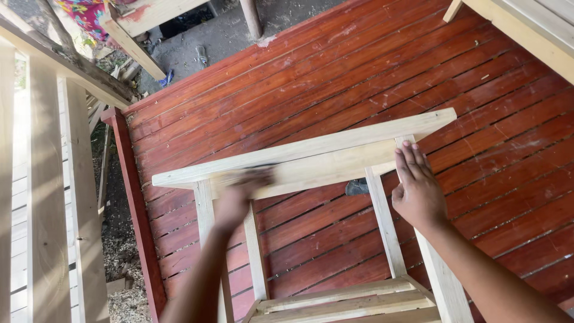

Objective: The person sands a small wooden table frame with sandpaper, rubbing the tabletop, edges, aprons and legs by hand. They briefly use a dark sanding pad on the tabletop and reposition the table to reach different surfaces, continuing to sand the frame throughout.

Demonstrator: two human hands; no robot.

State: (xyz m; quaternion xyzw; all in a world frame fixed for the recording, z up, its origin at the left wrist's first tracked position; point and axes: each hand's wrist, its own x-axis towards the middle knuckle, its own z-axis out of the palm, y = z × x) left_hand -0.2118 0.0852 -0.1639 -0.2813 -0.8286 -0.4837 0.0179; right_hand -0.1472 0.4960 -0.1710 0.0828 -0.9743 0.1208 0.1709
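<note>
**Two hands on an unpainted wooden frame**

Two bare hands rest on a pale, unfinished wooden frame [311, 157] that fills the centre and lower middle of the picture, seen from above. The left hand [242, 194], left of centre, is blurred; it lies on the wide flat rail just under the frame's top bar, and whether its fingers grip anything cannot be told. The right hand [417, 186], right of centre, lies flat with fingers straight and close together, pressed on the right end of the same rail where it meets the upright post. It holds nothing. Thin slats run down from the rail toward the bottom edge. Under the frame is a floor of red-brown planks [359, 78] running diagonally. Pale boards [45, 191] stand along the left edge, with wood shavings [122, 302] at lower left.
</note>
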